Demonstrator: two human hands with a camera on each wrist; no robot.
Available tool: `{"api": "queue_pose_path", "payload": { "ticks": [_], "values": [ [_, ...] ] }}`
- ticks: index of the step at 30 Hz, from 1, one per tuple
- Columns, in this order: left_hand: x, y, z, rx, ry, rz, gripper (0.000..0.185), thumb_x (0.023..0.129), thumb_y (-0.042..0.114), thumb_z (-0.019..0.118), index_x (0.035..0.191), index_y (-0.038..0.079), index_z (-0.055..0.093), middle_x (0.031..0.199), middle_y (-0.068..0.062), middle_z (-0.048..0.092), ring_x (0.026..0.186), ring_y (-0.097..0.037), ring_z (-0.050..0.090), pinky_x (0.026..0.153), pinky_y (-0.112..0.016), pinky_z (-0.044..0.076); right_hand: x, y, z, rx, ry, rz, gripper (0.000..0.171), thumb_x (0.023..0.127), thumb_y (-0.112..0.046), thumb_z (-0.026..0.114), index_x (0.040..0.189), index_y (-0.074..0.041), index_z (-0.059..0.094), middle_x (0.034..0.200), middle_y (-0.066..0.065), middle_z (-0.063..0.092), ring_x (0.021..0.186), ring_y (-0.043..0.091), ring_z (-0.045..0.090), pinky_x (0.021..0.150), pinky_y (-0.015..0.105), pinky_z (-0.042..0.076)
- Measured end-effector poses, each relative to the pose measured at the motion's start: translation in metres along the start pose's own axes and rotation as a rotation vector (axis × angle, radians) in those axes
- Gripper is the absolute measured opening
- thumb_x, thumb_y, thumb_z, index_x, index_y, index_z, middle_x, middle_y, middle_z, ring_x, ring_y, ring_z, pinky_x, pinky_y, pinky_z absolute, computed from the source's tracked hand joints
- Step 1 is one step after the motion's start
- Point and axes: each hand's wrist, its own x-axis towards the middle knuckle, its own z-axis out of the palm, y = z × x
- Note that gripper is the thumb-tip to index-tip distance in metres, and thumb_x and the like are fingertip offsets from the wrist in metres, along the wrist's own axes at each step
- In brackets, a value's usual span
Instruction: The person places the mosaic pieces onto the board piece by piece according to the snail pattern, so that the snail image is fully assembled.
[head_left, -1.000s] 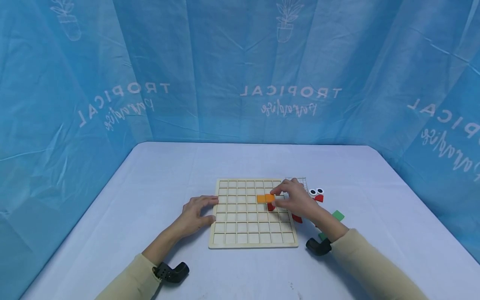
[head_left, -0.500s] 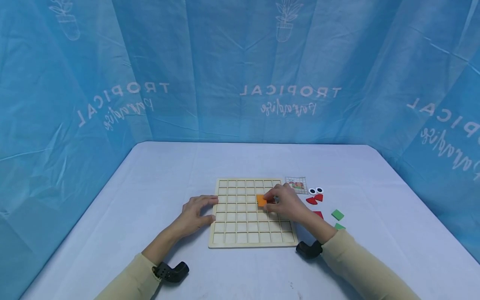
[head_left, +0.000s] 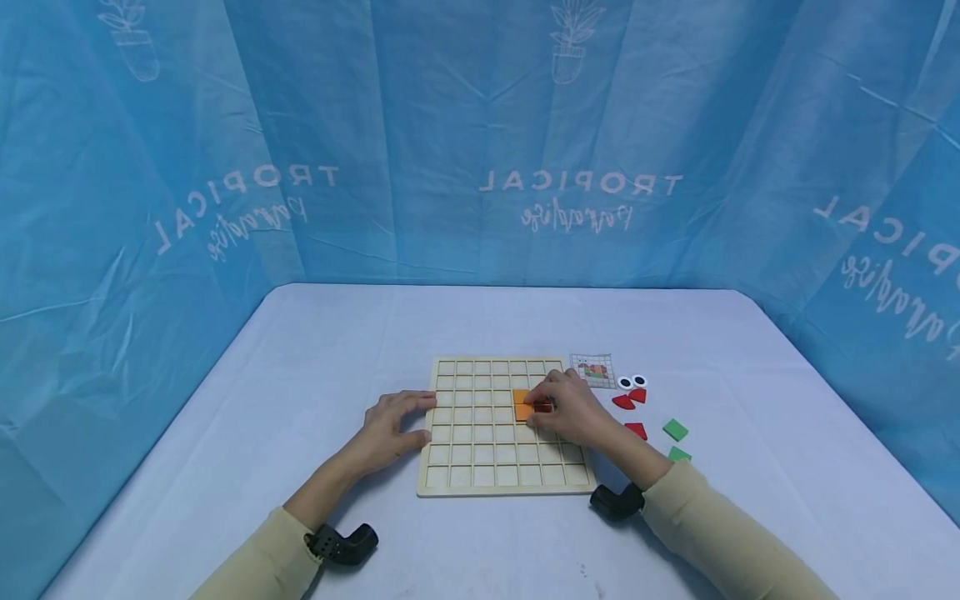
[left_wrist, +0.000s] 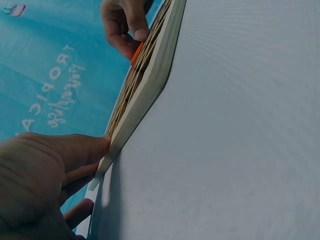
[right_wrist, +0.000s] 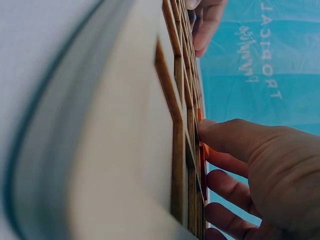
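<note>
My right hand (head_left: 572, 408) bends over the right half of a wooden grid board (head_left: 483, 476). Its thumb and finger pinch an orange square tile (head_left: 522, 413) that lies level in a grid cell. Directly above that tile lies another orange square (head_left: 520, 396). A red piece (head_left: 543, 407) shows under the right fingers, and part of that row is hidden by the hand. At the board's left edge rests my left hand (head_left: 392, 429), thumb and fingers spread. The left wrist view shows the left thumb (left_wrist: 90, 150) against the board's rim.
Right of the board lie a printed grid card (head_left: 593, 372), two eye discs (head_left: 632, 382), several red pieces (head_left: 636, 430) and green pieces (head_left: 675, 429). A white cloth (head_left: 337, 342) covers the table, with a blue curtain (head_left: 435, 242) behind and at the sides.
My right hand has moved left along the board with an orange tile, then slightly down. That tile now lies in the cell below the other orange square. My left hand has stayed put.
</note>
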Motion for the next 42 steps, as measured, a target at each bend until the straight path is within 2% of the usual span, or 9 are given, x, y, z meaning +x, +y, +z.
{"api": "queue_pose_path", "payload": {
  "ticks": [20,27,32,35,38,42],
  "values": [
    [0.000,0.000,0.000,0.008,0.009,-0.002,0.047,0.081,0.014,0.067,0.127,0.010,0.057,0.141,-0.004,0.049,0.132,-0.032,0.032,0.108,-0.056,0.014,-0.003,0.001,0.001,0.012,0.015,-0.008,0.028,0.071,-0.031,0.081,0.097,-0.023,0.074,0.099,-0.004,0.060,0.093,0.014,0.043,0.072,0.028,0.037],
    [0.001,0.000,0.000,0.012,0.010,0.011,0.047,0.081,0.013,0.067,0.127,0.010,0.057,0.141,-0.005,0.049,0.131,-0.032,0.033,0.108,-0.057,0.014,-0.003,0.002,-0.001,0.022,0.010,-0.002,0.024,0.075,-0.030,0.078,0.098,-0.023,0.074,0.098,-0.006,0.061,0.092,0.014,0.043,0.073,0.029,0.036],
    [0.001,0.001,0.000,0.007,0.008,-0.002,0.047,0.081,0.013,0.067,0.127,0.010,0.057,0.141,-0.005,0.048,0.133,-0.033,0.031,0.109,-0.056,0.012,-0.005,0.005,-0.013,0.032,0.038,0.031,0.024,0.077,-0.029,0.075,0.100,-0.022,0.073,0.099,-0.005,0.062,0.096,0.016,0.044,0.076,0.031,0.038],
    [0.000,0.001,0.000,0.014,0.008,-0.010,0.047,0.082,0.014,0.067,0.127,0.011,0.057,0.142,-0.005,0.048,0.133,-0.033,0.031,0.110,-0.057,0.012,-0.008,0.010,-0.024,0.026,0.063,0.080,0.027,0.077,-0.029,0.075,0.103,-0.021,0.072,0.101,-0.003,0.062,0.100,0.018,0.044,0.078,0.035,0.042],
    [0.000,0.002,-0.001,0.013,0.010,-0.006,0.047,0.081,0.013,0.067,0.127,0.010,0.057,0.141,-0.006,0.048,0.133,-0.033,0.031,0.109,-0.057,0.012,-0.012,0.020,-0.034,0.000,0.085,0.135,0.030,0.078,-0.029,0.075,0.106,-0.019,0.071,0.103,0.001,0.062,0.103,0.021,0.044,0.081,0.040,0.046],
    [0.000,0.002,-0.001,0.011,0.012,0.003,0.046,0.081,0.013,0.067,0.126,0.010,0.058,0.141,-0.006,0.049,0.132,-0.033,0.032,0.109,-0.057,0.013,-0.020,0.039,-0.048,-0.015,0.104,0.215,0.035,0.078,-0.027,0.074,0.111,-0.016,0.069,0.107,0.006,0.061,0.105,0.023,0.043,0.081,0.041,0.048]
  ]
}}
